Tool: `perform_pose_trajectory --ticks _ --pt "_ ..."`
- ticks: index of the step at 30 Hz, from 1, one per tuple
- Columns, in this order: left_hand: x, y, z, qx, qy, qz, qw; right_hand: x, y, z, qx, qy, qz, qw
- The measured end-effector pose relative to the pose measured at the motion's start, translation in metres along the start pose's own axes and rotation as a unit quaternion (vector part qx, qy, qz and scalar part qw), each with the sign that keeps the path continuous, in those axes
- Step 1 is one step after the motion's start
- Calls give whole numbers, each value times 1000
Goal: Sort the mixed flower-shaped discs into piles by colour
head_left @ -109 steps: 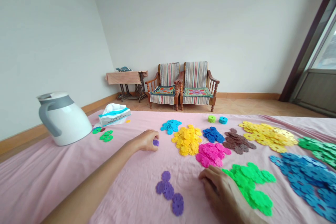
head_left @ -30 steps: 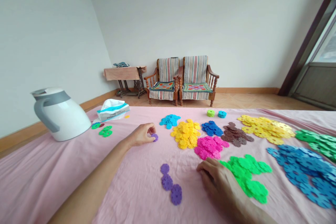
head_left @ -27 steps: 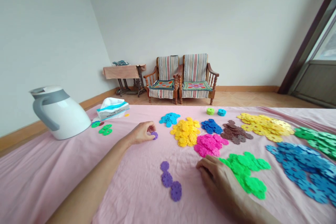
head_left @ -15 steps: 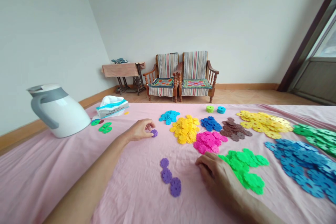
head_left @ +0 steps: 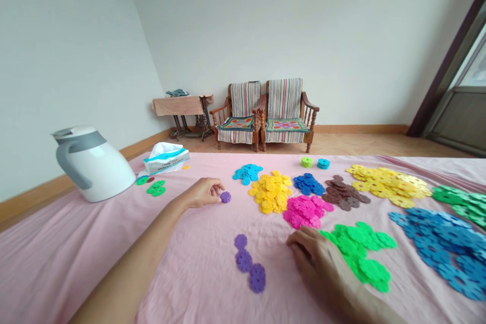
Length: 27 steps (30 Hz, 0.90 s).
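Head view — left hand (head_left: pixel 207 192) at a purple stack (head_left: pixel 225 197).
Fingers half-curled against it, grip unclear — stack well in from the pink cloth (head_left: pixel 197 263)'s far edge; right hand (head_left: pixel 315 250) curled, contents hidden.

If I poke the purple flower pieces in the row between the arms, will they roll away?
Probably not: the purple pieces lie flat on the pink cloth, so they'd likely slide. Each looks small and thin, so probably light. Their clear notched edges suggest stiffness.

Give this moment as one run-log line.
left hand: at purple stack; right hand: beside bright green pile; loose purple discs: on pink cloth
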State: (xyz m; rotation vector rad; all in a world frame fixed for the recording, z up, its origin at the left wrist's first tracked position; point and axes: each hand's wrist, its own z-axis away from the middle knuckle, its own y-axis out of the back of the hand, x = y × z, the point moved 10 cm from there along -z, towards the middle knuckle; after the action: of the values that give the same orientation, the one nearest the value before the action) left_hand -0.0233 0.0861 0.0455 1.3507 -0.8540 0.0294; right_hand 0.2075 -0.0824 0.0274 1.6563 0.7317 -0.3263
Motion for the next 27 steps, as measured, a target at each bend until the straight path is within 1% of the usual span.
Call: perform_pose_trajectory --ticks 4,13,27 --pt "8 -2 0 -3 -20 -15 1000 1 0 0 4 1 0 1000" --pt "17 -6 -1 0 -25 -24 999 0 1 0 4 2 -2 1000" --pt "13 -8 -2 -4 -30 -28 999 -1 2 0 4 3 3 1000"
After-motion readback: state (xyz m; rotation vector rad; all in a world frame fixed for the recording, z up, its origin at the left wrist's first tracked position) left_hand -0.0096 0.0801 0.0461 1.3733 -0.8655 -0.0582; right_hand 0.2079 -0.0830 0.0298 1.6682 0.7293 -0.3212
